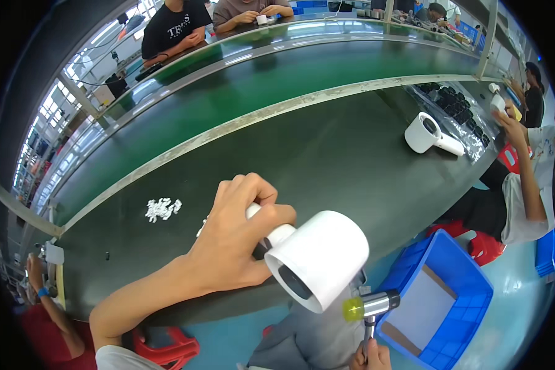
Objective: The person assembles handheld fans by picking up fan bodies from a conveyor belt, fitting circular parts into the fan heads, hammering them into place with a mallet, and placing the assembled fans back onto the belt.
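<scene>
My left hand (231,237) is closed round the short handle of a white handheld device (333,256). The device has a wide cylindrical head with a dark oval inside its open end, and it is held above the near edge of the dark green work table (302,148). Low in the picture, my right hand (374,357) grips a small mallet (371,305) by its shaft. One face of the mallet's metal head is translucent yellow, the other black. The yellow face points toward the white device, a little apart from it. My fingers hide part of the device's handle.
Small white parts (162,209) lie piled on the table at left. A similar white device (423,133) rests at far right beside a clear bag of black parts (453,108). A blue crate (468,314) stands at lower right. Co-workers sit nearby; a green conveyor (240,86) runs behind.
</scene>
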The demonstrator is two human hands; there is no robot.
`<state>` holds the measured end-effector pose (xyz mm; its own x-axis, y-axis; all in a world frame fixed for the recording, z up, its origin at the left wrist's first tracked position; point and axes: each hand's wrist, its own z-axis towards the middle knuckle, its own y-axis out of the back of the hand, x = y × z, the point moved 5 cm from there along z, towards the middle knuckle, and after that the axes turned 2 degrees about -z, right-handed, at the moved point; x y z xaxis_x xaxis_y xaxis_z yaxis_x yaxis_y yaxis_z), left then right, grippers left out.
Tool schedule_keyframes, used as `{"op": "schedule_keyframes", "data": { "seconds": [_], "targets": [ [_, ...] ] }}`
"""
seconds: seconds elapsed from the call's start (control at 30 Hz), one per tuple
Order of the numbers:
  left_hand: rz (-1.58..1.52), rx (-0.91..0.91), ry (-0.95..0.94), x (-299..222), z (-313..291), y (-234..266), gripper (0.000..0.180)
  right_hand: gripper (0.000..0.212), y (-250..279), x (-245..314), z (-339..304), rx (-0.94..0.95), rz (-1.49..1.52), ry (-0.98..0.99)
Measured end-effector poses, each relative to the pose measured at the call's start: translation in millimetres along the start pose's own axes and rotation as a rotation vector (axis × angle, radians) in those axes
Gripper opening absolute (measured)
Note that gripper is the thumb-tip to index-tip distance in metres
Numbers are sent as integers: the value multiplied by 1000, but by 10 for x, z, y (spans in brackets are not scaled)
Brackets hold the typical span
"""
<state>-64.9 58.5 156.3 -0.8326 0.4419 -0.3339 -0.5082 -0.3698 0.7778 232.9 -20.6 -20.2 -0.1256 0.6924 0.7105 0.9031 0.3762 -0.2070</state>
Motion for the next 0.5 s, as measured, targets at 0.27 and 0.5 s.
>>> {"op": "schedule_keyframes", "data": {
  "seconds": [0.27, 0.5],
  "targets": [
    [83, -22, -52, -436, -19, 232, 36, 49, -119, -488, -27, -26, -55, -54],
    [213, -25, -57, -590, -20, 288, 38, 49, -93, -568, 60, -36, -105, -109]
  ]
}}
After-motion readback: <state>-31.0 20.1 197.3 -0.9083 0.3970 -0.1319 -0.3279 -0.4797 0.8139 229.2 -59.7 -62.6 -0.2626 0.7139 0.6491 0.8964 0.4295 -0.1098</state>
